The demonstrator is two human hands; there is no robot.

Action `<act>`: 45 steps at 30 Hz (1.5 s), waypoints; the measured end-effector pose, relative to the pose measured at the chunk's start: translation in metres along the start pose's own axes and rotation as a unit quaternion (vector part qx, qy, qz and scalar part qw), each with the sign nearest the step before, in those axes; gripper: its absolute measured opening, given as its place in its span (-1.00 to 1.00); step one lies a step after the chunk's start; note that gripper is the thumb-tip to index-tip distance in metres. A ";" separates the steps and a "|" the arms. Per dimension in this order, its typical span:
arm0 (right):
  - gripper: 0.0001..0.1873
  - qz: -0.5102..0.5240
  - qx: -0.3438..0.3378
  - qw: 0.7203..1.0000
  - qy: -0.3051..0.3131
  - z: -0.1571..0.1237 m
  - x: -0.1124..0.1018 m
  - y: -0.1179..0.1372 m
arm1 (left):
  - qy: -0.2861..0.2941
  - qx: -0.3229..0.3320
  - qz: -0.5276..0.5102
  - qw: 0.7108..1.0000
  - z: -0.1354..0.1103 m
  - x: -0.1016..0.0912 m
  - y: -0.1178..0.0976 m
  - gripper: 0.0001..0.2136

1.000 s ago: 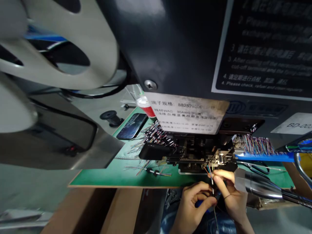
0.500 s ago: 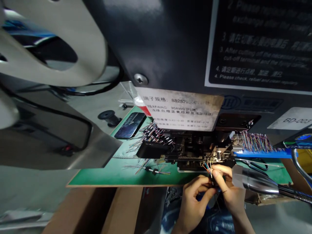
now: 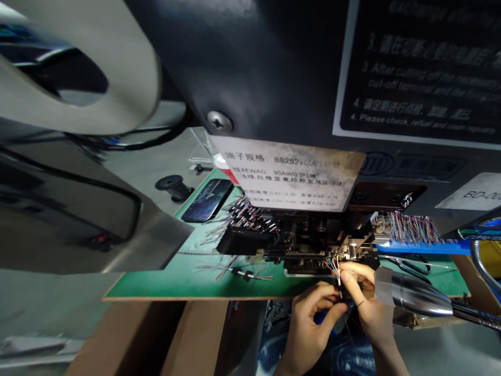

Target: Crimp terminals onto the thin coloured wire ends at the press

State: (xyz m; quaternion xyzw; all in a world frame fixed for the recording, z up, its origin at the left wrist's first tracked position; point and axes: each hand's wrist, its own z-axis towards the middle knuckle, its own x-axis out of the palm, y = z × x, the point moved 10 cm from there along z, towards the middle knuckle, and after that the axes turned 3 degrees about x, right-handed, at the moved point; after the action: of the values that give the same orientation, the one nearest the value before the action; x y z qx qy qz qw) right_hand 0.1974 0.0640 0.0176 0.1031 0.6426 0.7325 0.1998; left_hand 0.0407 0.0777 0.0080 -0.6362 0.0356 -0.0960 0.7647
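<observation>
My left hand (image 3: 313,318) and my right hand (image 3: 362,295) meet at the front of a black crimping machine (image 3: 313,243). Both pinch a thin cable with fanned coloured wires (image 3: 334,265), whose bare ends point up into the machine's metal tooling (image 3: 348,250). The right thumb and forefinger grip just below the fan; the left fingers curl round the cable lower down. The cable trails down towards my lap.
A green mat (image 3: 176,279) bears loose wire pieces (image 3: 242,216), a phone (image 3: 207,199) and a black spool (image 3: 172,185). A paper label (image 3: 289,175) hangs from the machine. Right: a blue rack of coloured wires (image 3: 410,232), scissors (image 3: 410,263), a metal lamp head (image 3: 415,297).
My hands have pushed the cable's fanned wires slightly upward, closer into the tooling. The view has shifted a little; the grip of both hands is the same.
</observation>
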 end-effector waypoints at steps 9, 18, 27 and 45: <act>-0.96 -0.011 -0.054 0.998 0.017 -0.006 -0.003 0.015 | 0.047 0.014 0.025 0.998 -0.001 -0.006 -0.011 -0.97; -0.95 0.059 -0.032 0.997 0.038 -0.005 0.000 0.015 | 0.118 -0.062 -0.009 0.991 -0.002 -0.005 -0.001 -0.97; -0.91 0.114 0.073 0.991 0.023 -0.006 0.009 0.003 | 0.049 -0.015 -0.004 0.999 0.003 -0.004 0.004 -0.98; -0.72 0.045 0.055 0.997 0.034 -0.003 0.009 -0.003 | 0.015 0.023 -0.011 1.000 0.004 -0.003 -0.004 -0.88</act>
State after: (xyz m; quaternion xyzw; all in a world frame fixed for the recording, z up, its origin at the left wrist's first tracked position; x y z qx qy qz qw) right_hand 0.1885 0.0658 0.0134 0.1176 0.6828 0.7076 0.1383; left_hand 0.0385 0.0817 0.0127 -0.6175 0.0378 -0.1147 0.7772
